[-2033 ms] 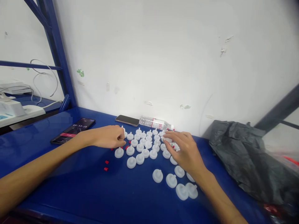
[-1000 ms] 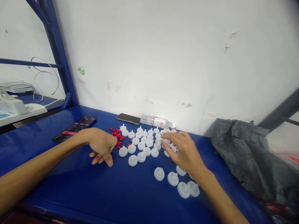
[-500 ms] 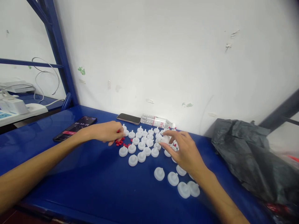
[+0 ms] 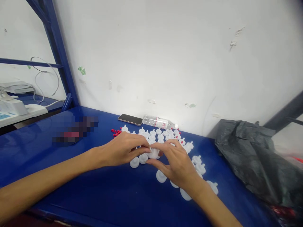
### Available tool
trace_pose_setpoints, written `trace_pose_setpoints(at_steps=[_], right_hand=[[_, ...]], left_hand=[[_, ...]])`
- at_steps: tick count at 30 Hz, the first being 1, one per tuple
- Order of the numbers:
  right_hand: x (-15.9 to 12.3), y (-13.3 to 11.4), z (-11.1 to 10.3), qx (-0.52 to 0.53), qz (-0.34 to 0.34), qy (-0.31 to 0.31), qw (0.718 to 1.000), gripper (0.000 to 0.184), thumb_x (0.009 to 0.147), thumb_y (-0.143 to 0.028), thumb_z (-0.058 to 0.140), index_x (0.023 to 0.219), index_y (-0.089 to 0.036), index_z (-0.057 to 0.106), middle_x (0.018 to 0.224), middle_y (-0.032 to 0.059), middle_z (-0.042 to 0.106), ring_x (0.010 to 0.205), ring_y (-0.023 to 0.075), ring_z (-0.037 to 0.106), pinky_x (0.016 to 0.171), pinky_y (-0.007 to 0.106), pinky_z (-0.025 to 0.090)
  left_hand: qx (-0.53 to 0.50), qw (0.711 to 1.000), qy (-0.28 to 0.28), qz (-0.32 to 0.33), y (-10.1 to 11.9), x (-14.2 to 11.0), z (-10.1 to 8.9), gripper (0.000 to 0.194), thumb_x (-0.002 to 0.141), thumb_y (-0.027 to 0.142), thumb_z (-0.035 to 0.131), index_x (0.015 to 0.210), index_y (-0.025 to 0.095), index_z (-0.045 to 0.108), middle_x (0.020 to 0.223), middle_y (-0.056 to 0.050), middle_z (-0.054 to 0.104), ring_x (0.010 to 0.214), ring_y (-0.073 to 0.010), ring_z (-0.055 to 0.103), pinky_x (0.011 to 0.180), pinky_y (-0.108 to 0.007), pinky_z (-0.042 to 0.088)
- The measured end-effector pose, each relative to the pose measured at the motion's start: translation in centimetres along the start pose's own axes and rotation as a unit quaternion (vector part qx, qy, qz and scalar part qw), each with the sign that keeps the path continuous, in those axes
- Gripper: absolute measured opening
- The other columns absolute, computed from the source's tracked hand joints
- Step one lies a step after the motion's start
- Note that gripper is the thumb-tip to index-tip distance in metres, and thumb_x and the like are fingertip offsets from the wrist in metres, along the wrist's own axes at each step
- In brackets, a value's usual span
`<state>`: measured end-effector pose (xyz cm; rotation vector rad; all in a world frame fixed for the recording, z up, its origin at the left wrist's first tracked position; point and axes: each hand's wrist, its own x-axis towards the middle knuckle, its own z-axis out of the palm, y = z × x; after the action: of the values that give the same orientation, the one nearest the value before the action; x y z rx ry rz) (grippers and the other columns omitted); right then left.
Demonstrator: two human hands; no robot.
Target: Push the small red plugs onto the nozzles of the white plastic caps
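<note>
My left hand (image 4: 120, 149) and my right hand (image 4: 176, 162) meet over the blue table (image 4: 94, 189), fingertips together on one white plastic cap (image 4: 153, 153). Both hands pinch it; I cannot see whether a red piece is in the left fingers. Several more white caps (image 4: 161, 136) stand in rows behind the hands and to the right (image 4: 201, 168). A small heap of red pieces (image 4: 115, 132) lies behind my left hand.
A phone (image 4: 129, 119) and a lying water bottle (image 4: 158, 122) rest by the wall. A blurred dark phone (image 4: 75, 130) lies at the left. A crumpled black plastic bag (image 4: 253, 157) fills the right side. Blue shelf posts (image 4: 59, 53) rise at the left.
My left hand left the red heap and came right to meet my right hand. My right hand drew back toward me with a white cap. Both hands now close on it.
</note>
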<state>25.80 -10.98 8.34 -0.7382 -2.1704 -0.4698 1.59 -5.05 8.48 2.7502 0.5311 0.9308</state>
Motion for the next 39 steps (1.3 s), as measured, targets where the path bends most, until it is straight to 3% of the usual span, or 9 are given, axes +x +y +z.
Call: trace_pose_setpoints(at_steps=[5, 8, 10, 17, 22, 25, 30, 34, 39], right_hand=[[-0.2, 1.0, -0.5, -0.033, 0.052, 0.028, 0.998, 0.015, 0.113, -0.034, 0.058, 0.119, -0.024, 0.067, 0.081, -0.0037, 0.081, 0.067, 0.0177, 0.073, 0.091, 0.042, 0.060], [-0.4, 1.6, -0.6, -0.040, 0.068, 0.040, 0.996, 0.011, 0.110, -0.020, 0.058, 0.114, -0.023, 0.068, 0.084, -0.0028, 0.082, 0.065, 0.0166, 0.072, 0.090, 0.041, 0.058], [-0.5, 1.9, -0.6, -0.043, 0.069, 0.045, 0.996, 0.010, 0.109, -0.017, 0.059, 0.111, -0.023, 0.068, 0.087, -0.0021, 0.084, 0.065, 0.0160, 0.073, 0.090, 0.040, 0.056], [-0.6, 2.2, -0.8, -0.050, 0.064, 0.040, 0.996, 0.010, 0.108, -0.016, 0.060, 0.110, -0.022, 0.068, 0.091, -0.0013, 0.085, 0.065, 0.0150, 0.072, 0.089, 0.039, 0.055], [-0.6, 2.1, -0.7, -0.052, 0.064, 0.029, 0.996, 0.011, 0.108, -0.018, 0.060, 0.110, -0.023, 0.069, 0.084, -0.0038, 0.082, 0.068, 0.0164, 0.072, 0.088, 0.039, 0.056], [-0.6, 2.0, -0.6, -0.051, 0.062, 0.023, 0.997, 0.011, 0.108, -0.018, 0.059, 0.110, -0.023, 0.069, 0.079, -0.0052, 0.079, 0.065, 0.0158, 0.072, 0.088, 0.038, 0.056], [-0.6, 2.0, -0.7, -0.053, 0.060, 0.020, 0.997, 0.012, 0.108, -0.019, 0.058, 0.110, -0.024, 0.069, 0.077, -0.0050, 0.078, 0.068, 0.0169, 0.072, 0.086, 0.038, 0.057], [-0.5, 1.9, -0.7, -0.052, 0.059, 0.016, 0.997, 0.012, 0.108, -0.020, 0.058, 0.110, -0.024, 0.070, 0.074, -0.0052, 0.077, 0.066, 0.0171, 0.070, 0.084, 0.037, 0.058], [-0.3, 1.8, -0.9, -0.054, 0.055, 0.011, 0.997, 0.012, 0.106, -0.019, 0.060, 0.109, -0.023, 0.071, 0.072, -0.0045, 0.076, 0.065, 0.0173, 0.070, 0.082, 0.035, 0.057]], left_hand=[[0.036, 0.989, 0.142, 0.005, -1.7, 0.4, -1.4, 0.019, 0.113, 0.029, 0.060, 0.109, 0.019, 0.076, 0.100, -0.006, 0.084, 0.086, -0.0172, 0.076, 0.071, -0.026, 0.055], [0.061, 0.983, 0.168, -0.030, -3.4, 0.3, -2.4, 0.021, 0.113, 0.026, 0.056, 0.110, 0.018, 0.075, 0.105, -0.008, 0.082, 0.083, -0.0167, 0.071, 0.063, -0.026, 0.049], [0.074, 0.984, 0.156, -0.046, -4.4, 0.0, -3.2, 0.023, 0.111, 0.025, 0.054, 0.107, 0.017, 0.074, 0.099, -0.007, 0.079, 0.074, -0.0153, 0.066, 0.062, -0.027, 0.046], [0.062, 0.993, -0.018, -0.102, -5.5, -0.2, -5.6, 0.015, 0.093, 0.020, 0.054, 0.082, 0.021, 0.065, 0.071, 0.000, 0.067, 0.061, -0.0165, 0.054, 0.063, -0.030, 0.039], [0.003, 0.972, -0.150, -0.180, -5.2, 0.3, -6.4, 0.024, 0.079, 0.013, 0.053, 0.058, 0.022, 0.048, 0.056, 0.001, 0.052, 0.053, -0.0154, 0.044, 0.058, -0.032, 0.032], [-0.066, 0.941, -0.242, -0.227, -5.3, 0.3, -6.7, 0.019, 0.076, 0.013, 0.053, 0.059, 0.022, 0.056, 0.058, 0.000, 0.059, 0.055, -0.0165, 0.052, 0.055, -0.030, 0.036], [-0.180, 0.849, -0.416, -0.271, -5.6, -0.3, -7.3, 0.014, 0.076, 0.019, 0.063, 0.074, 0.021, 0.077, 0.061, -0.003, 0.074, 0.050, -0.0184, 0.060, 0.046, -0.026, 0.045], [-0.223, 0.822, -0.446, -0.277, -5.5, -0.6, -7.5, 0.010, 0.082, 0.027, 0.073, 0.080, 0.021, 0.081, 0.071, -0.008, 0.082, 0.051, -0.0190, 0.065, 0.046, -0.025, 0.047], [-0.226, 0.845, -0.392, -0.287, -6.0, -0.5, -7.6, 0.004, 0.086, 0.028, 0.075, 0.087, 0.024, 0.073, 0.070, -0.003, 0.081, 0.045, -0.0148, 0.057, 0.044, -0.023, 0.043]])
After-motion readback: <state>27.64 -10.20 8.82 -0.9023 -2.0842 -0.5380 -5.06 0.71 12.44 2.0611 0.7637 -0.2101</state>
